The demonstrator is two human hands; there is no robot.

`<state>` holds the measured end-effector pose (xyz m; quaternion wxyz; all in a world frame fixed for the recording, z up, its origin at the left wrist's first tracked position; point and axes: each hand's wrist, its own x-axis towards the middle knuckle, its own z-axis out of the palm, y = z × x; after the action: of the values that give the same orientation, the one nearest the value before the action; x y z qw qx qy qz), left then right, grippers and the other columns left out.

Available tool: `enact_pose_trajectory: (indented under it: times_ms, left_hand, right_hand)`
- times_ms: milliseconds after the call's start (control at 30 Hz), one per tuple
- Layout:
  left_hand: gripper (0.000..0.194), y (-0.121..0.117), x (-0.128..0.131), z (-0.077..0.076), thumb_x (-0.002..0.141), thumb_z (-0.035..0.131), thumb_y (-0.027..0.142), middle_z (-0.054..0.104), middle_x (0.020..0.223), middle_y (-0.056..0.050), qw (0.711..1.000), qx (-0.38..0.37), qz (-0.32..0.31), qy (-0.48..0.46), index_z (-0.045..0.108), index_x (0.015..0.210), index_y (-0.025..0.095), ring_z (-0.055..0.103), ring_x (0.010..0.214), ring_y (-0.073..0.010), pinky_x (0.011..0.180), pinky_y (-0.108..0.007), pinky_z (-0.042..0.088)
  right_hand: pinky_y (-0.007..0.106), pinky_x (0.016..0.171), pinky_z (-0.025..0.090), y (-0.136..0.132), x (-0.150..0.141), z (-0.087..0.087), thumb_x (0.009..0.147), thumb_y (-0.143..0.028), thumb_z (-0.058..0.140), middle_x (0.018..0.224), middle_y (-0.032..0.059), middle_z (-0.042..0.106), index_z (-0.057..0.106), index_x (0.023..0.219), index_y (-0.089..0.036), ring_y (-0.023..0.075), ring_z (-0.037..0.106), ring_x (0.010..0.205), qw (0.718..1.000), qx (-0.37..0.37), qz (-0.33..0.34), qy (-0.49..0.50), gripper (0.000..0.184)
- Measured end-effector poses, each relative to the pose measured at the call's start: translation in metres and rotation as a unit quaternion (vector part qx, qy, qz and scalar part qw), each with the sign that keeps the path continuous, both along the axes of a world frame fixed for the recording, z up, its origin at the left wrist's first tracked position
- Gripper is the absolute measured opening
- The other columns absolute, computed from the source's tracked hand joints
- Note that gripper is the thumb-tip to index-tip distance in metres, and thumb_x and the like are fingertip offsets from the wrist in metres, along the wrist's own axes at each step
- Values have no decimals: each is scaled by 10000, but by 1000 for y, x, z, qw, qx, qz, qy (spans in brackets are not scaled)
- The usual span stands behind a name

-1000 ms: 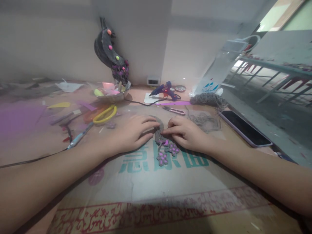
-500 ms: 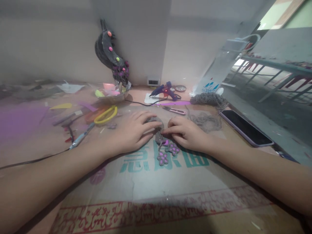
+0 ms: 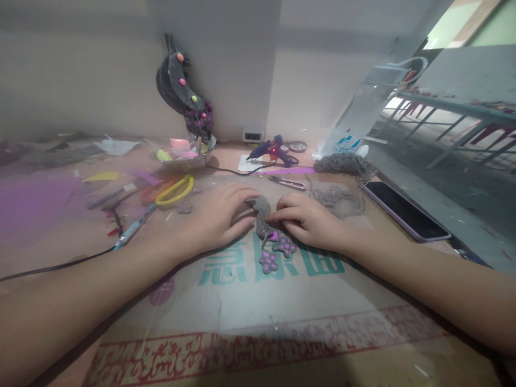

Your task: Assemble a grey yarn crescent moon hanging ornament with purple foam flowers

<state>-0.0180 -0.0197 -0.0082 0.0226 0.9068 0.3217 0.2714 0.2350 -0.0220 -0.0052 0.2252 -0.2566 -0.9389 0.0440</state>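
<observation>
Nearest you, just on your side of your hands, lie two small grey-edged flowers with purple petals (image 3: 269, 262); they look light, with joins probably easy to tear. Beyond them, the curved grey fabric-looking piece (image 3: 263, 215) lies between your left hand (image 3: 226, 217), thumb and fingers spread wide around its far end, and your right hand (image 3: 304, 217), fingers curled, index fingertip at its edge; you cannot tell whether either pinches. It seems soft and bendable, not slippery: grip its broad body, not the flowers. Past your right hand lies loose grey yarn (image 3: 341, 201).
</observation>
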Motion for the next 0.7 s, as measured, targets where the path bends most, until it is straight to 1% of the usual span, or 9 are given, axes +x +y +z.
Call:
enact_pose_trajectory:
  times_ms: [33, 100, 133, 200, 300, 433, 600, 700]
  left_hand:
    - [338, 0, 0, 1, 890, 586, 324, 616, 1223, -120, 999, -5, 19, -33, 544, 1189, 174, 555, 1159, -261, 997, -434, 435]
    - [203, 0, -1, 3, 885, 606, 342, 670, 1046, -83, 994, -13, 58, -92, 583, 998, 175, 607, 1012, -226, 911, -385, 468]
    - [178, 0, -1, 4, 883, 615, 353, 681, 964, -62, 991, -19, 75, -111, 589, 909, 178, 616, 944, -211, 873, -366, 473]
    - [212, 0, -2, 8, 864, 646, 379, 690, 862, -33, 986, -39, 94, -130, 602, 795, 184, 619, 861, -195, 832, -347, 471]
    - [205, -1, -2, 10, 834, 684, 392, 712, 852, -20, 984, -63, 100, -135, 656, 783, 196, 631, 849, -196, 828, -347, 471]
    - [175, -1, -3, 9, 879, 637, 363, 727, 875, -28, 990, -43, 77, -111, 699, 824, 209, 637, 878, -205, 840, -357, 466]
    - [192, 1, -3, 7, 923, 567, 345, 711, 905, -41, 993, -51, 81, -70, 682, 864, 202, 625, 900, -215, 844, -368, 453]
    - [186, 2, -2, 7, 897, 606, 359, 705, 882, -32, 993, -63, 78, -67, 663, 825, 197, 624, 883, -213, 843, -367, 446]
  right_hand:
    - [345, 782, 487, 0, 0, 0, 871, -69, 430, 895, 81, 640, 724, 1038, -194, 195, 586, 871, 1000, -1, -1, -2, 361]
    - [339, 773, 485, 0, 0, 1, 865, -63, 428, 890, 82, 637, 723, 1038, -185, 194, 587, 865, 1000, -1, -1, -4, 363]
    - [337, 772, 486, 0, 0, 1, 865, -62, 427, 890, 82, 638, 723, 1036, -183, 193, 588, 863, 1000, -2, 1, -4, 363]
    - [336, 777, 487, 0, 0, 0, 868, -62, 424, 896, 81, 642, 720, 1034, -187, 190, 590, 865, 1000, -5, 2, -4, 361]
    - [336, 785, 487, 1, 1, -1, 874, -64, 423, 904, 78, 643, 715, 1038, -193, 189, 590, 876, 1000, -13, 0, -4, 359]
    - [344, 783, 487, 1, 0, -1, 874, -64, 422, 899, 80, 645, 712, 1036, -192, 194, 588, 874, 1000, -18, 2, -7, 356]
    - [347, 794, 491, 1, 0, -1, 879, -71, 421, 901, 82, 649, 710, 1030, -193, 197, 591, 884, 1000, -15, 2, -3, 348]
    - [347, 785, 493, 1, 1, -1, 876, -68, 421, 896, 87, 648, 713, 1031, -178, 200, 591, 880, 1000, -13, 1, -3, 348]
